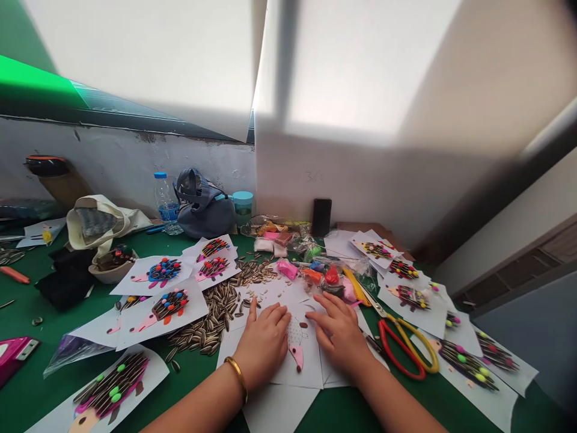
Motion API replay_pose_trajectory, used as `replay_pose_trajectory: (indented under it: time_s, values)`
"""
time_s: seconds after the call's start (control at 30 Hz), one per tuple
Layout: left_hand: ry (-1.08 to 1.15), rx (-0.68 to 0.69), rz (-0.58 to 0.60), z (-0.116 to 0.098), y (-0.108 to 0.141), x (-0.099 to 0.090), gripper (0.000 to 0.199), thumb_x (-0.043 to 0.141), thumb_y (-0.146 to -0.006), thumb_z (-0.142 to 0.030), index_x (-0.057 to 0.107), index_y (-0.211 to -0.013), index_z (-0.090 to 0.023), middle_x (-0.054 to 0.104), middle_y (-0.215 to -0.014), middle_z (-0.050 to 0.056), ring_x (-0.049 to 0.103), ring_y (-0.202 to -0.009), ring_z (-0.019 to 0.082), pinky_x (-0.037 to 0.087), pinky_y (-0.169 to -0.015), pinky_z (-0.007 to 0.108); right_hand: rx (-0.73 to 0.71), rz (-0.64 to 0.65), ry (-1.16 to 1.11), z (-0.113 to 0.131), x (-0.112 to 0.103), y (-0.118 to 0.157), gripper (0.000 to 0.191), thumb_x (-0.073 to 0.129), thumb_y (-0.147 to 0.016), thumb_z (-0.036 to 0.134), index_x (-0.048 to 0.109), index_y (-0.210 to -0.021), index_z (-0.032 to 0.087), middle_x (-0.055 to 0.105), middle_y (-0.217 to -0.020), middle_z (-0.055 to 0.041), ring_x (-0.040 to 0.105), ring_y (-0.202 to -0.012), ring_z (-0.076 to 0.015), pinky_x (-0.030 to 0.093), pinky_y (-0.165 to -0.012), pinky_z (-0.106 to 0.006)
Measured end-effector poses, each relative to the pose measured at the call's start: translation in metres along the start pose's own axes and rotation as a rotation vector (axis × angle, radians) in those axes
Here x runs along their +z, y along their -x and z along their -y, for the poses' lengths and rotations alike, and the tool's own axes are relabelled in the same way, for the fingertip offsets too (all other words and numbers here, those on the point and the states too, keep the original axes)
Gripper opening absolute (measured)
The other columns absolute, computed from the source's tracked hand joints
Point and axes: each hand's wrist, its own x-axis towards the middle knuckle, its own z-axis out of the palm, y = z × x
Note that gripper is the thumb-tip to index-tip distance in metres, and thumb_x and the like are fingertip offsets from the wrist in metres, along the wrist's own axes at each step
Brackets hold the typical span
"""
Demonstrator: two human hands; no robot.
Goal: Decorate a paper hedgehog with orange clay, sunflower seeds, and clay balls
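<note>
White paper point(311, 370) lies in front of me, bearing a hedgehog drawing with a pink clay face point(296, 356) and small brown clay pieces. My left hand point(264, 343), with a gold bangle at the wrist, rests flat on the paper left of the drawing, fingers extended. On the drawing's right side my right hand point(338, 331) has its fingers spread, fingertips near a brown piece. Neither hand holds anything visible. A pile of sunflower seeds point(216, 313) is left of my left hand. Colourful clay lumps point(331, 275) sit beyond the hands.
Red and yellow scissors point(401, 346) lie right of my right hand. Finished hedgehog cards point(166, 307) are spread on both sides of the green table. A blue bag point(202, 207), a bottle point(164, 198), a cup point(243, 207) and a dark phone point(321, 218) stand along the back.
</note>
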Motion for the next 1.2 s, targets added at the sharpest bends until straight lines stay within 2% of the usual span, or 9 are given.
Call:
replay_pose_trajectory:
  time_s: [0.17, 0.33, 0.47, 0.6, 0.77, 0.9, 1.03, 1.2]
  values:
    - [-0.007, 0.001, -0.007, 0.0, 0.0, 0.0, 0.038, 0.051, -0.089, -0.022, 0.057, -0.126, -0.025, 0.059, -0.133, 0.006, 0.047, -0.129, 0.024, -0.003, -0.118, 0.06, 0.017, 0.033, 0.03, 0.005, 0.001, -0.001, 0.041, 0.054, -0.083, 0.018, 0.066, -0.118, 0.034, 0.053, -0.141, -0.003, 0.041, -0.132, -0.0303, 0.032, -0.102, -0.054]
    - [-0.012, 0.008, -0.011, 0.0, 0.0, 0.001, 0.039, 0.049, -0.088, -0.018, 0.057, -0.126, -0.024, 0.059, -0.132, 0.006, 0.047, -0.129, 0.024, -0.004, -0.117, 0.06, 0.008, 0.022, 0.012, 0.006, 0.0, -0.001, 0.03, 0.053, -0.085, 0.02, 0.071, -0.103, 0.034, 0.053, -0.14, -0.0003, 0.04, -0.132, -0.0301, 0.032, -0.102, -0.053]
    - [-0.008, 0.006, -0.007, 0.0, 0.0, 0.001, 0.039, 0.048, -0.088, -0.019, 0.057, -0.126, -0.023, 0.059, -0.133, 0.007, 0.046, -0.129, 0.025, -0.004, -0.117, 0.061, 0.015, 0.022, 0.014, 0.005, 0.001, -0.002, 0.038, 0.055, -0.082, 0.018, 0.066, -0.115, 0.034, 0.052, -0.141, -0.0021, 0.04, -0.133, -0.03, 0.032, -0.102, -0.054]
    - [0.001, -0.001, -0.006, -0.001, -0.001, 0.001, 0.038, 0.049, -0.089, -0.019, 0.057, -0.126, -0.024, 0.059, -0.133, 0.007, 0.047, -0.129, 0.025, -0.005, -0.117, 0.061, 0.01, -0.043, -0.014, 0.004, 0.003, -0.005, 0.025, 0.054, -0.086, 0.018, 0.072, -0.097, 0.031, 0.059, -0.134, -0.0009, 0.043, -0.13, -0.0277, 0.032, -0.103, -0.05]
    - [-0.003, -0.004, -0.009, -0.001, -0.001, 0.001, 0.037, 0.05, -0.089, -0.021, 0.057, -0.125, -0.024, 0.059, -0.132, 0.006, 0.047, -0.128, 0.024, -0.004, -0.117, 0.06, 0.038, -0.032, -0.018, 0.002, 0.006, -0.012, 0.019, 0.057, -0.086, 0.02, 0.071, -0.097, 0.029, 0.061, -0.131, -0.003, 0.045, -0.127, -0.0277, 0.034, -0.101, -0.049]
    - [-0.006, -0.001, -0.021, -0.001, -0.001, 0.001, 0.037, 0.05, -0.089, -0.021, 0.058, -0.125, -0.025, 0.06, -0.131, 0.006, 0.047, -0.128, 0.024, -0.003, -0.118, 0.06, 0.051, -0.021, -0.013, 0.001, 0.007, -0.014, 0.014, 0.06, -0.086, 0.021, 0.071, -0.088, 0.029, 0.062, -0.129, -0.002, 0.046, -0.126, -0.028, 0.035, -0.099, -0.049]
    - [-0.003, 0.007, -0.032, 0.0, 0.0, 0.003, 0.037, 0.048, -0.09, -0.021, 0.057, -0.126, -0.025, 0.06, -0.131, 0.007, 0.047, -0.128, 0.025, -0.003, -0.117, 0.061, 0.039, -0.038, -0.059, 0.007, 0.003, -0.009, 0.01, 0.063, -0.083, 0.021, 0.07, -0.082, 0.028, 0.061, -0.13, -0.0015, 0.044, -0.128, -0.0288, 0.034, -0.101, -0.05]
    - [-0.013, 0.012, -0.03, 0.001, 0.0, 0.004, 0.037, 0.048, -0.09, -0.021, 0.056, -0.126, -0.024, 0.059, -0.132, 0.007, 0.046, -0.129, 0.024, -0.002, -0.117, 0.062, 0.02, 0.017, -0.092, 0.016, -0.002, 0.003, 0.011, 0.064, -0.079, 0.021, 0.07, -0.08, 0.029, 0.059, -0.132, 0.0004, 0.043, -0.129, -0.0297, 0.034, -0.101, -0.052]
